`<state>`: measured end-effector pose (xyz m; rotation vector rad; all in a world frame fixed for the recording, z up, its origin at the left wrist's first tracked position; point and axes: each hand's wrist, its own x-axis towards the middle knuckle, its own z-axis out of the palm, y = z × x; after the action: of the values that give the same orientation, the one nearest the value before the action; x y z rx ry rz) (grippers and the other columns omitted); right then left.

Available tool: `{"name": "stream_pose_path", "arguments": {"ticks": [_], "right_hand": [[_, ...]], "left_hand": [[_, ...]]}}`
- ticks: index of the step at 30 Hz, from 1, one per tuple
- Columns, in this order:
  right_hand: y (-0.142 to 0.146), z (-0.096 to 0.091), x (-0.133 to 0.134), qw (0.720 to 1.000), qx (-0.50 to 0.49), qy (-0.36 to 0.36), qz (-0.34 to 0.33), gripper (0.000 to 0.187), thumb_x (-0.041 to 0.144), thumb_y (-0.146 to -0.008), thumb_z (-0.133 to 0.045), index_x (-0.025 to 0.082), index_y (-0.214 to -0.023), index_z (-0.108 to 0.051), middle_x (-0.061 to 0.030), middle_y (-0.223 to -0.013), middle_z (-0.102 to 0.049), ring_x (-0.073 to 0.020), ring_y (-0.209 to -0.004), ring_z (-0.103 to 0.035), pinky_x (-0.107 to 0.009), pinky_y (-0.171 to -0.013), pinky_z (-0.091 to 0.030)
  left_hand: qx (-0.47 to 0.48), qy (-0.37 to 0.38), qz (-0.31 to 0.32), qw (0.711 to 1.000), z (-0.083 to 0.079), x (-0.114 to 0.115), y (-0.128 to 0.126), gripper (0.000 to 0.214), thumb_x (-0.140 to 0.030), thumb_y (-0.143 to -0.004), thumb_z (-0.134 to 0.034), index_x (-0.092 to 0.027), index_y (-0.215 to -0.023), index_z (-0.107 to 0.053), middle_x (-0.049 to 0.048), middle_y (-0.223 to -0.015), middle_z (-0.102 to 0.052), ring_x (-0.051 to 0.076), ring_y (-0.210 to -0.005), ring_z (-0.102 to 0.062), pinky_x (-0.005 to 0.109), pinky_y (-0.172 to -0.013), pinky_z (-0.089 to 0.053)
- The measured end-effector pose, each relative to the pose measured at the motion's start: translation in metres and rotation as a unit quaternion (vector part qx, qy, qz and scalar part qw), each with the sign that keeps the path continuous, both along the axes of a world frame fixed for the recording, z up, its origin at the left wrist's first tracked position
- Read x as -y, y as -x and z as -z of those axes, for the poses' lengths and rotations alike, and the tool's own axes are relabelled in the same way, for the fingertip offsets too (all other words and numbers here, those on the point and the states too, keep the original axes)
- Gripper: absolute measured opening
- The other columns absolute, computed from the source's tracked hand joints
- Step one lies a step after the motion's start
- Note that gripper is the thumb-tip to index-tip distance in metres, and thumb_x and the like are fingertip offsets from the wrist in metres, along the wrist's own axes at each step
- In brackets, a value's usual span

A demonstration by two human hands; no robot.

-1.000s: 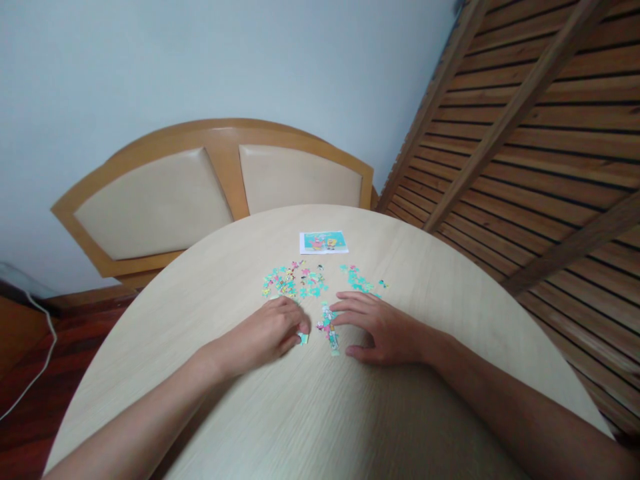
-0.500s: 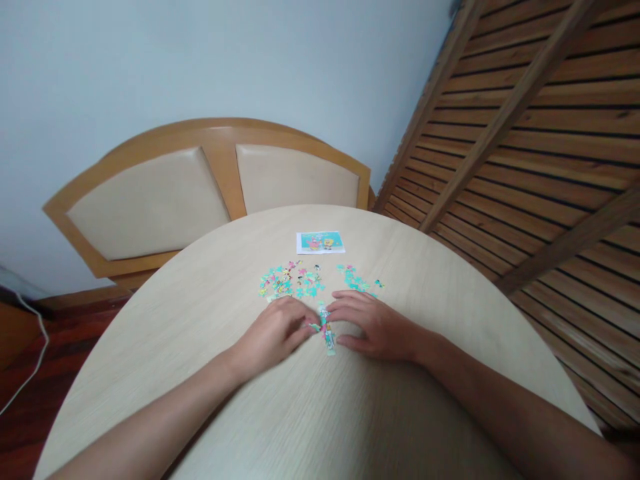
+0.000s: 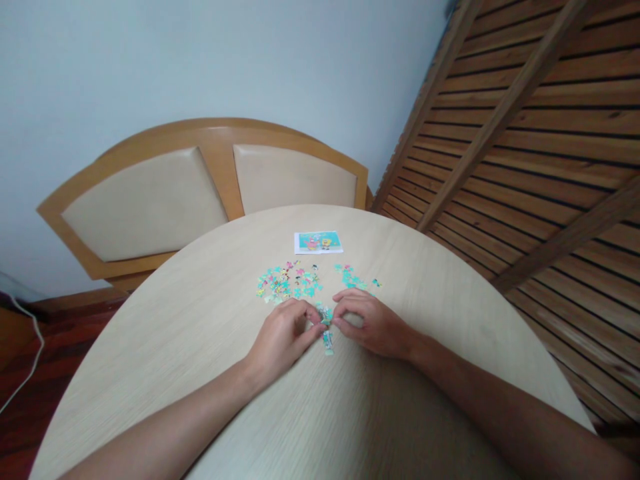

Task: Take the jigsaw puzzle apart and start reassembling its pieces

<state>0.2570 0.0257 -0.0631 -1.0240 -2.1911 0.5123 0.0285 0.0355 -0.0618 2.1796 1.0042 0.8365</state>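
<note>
A narrow strip of joined jigsaw puzzle pieces (image 3: 328, 343) lies on the table between my hands, its upper part (image 3: 324, 311) teal and partly covered by fingers. From the left, my left hand (image 3: 290, 331) pinches a small puzzle piece against the strip's middle; the fingertips hide most of that piece. My right hand (image 3: 367, 323) is closed at the strip's right edge, thumb and forefinger together on the joined pieces. Beyond my left hand is a pile of loose puzzle pieces (image 3: 285, 283), mostly teal with some pink and yellow. A smaller loose group (image 3: 351, 277) lies beyond my right hand.
A reference picture card (image 3: 320, 243) with two cartoon figures lies near the far edge of the round wooden table (image 3: 250, 427). Behind the table stands a padded wooden headboard (image 3: 220, 167) against the wall. Slatted wooden panels (image 3: 525, 167) rise at the right.
My left hand has moved slightly right, bringing its piece onto the strip. My right hand's spread fingers have drawn together into a pinch at the strip's edge.
</note>
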Motion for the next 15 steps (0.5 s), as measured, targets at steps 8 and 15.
{"name": "stream_pose_path", "arguments": {"ticks": [8, 15], "right_hand": [[0.005, 0.000, 0.003, 0.997, -0.050, 0.050, 0.001, 0.014, 0.028, -0.094, -0.060, 0.019, -0.086, -0.067, -0.0051, -0.091, -0.072, -0.0183, -0.090, -0.067, -0.032, -0.084, -0.050], [-0.003, 0.005, -0.004, 0.985, -0.088, 0.122, 0.082, 0.013, 0.030, -0.093, -0.061, 0.019, -0.092, -0.069, -0.0026, -0.090, -0.073, -0.0158, -0.083, -0.069, -0.029, -0.081, -0.053]], "left_hand": [[-0.005, -0.003, 0.011, 1.000, 0.000, 0.004, -0.003, 0.016, -0.036, -0.094, -0.065, -0.020, -0.099, -0.063, 0.0043, -0.097, -0.070, 0.020, -0.093, -0.065, 0.035, -0.085, -0.051], [-0.153, -0.141, 0.021, 0.978, 0.001, 0.011, -0.001, 0.042, -0.038, -0.090, -0.067, -0.018, -0.126, -0.058, 0.0130, -0.135, -0.059, 0.031, -0.127, -0.053, 0.050, -0.108, -0.043]]}}
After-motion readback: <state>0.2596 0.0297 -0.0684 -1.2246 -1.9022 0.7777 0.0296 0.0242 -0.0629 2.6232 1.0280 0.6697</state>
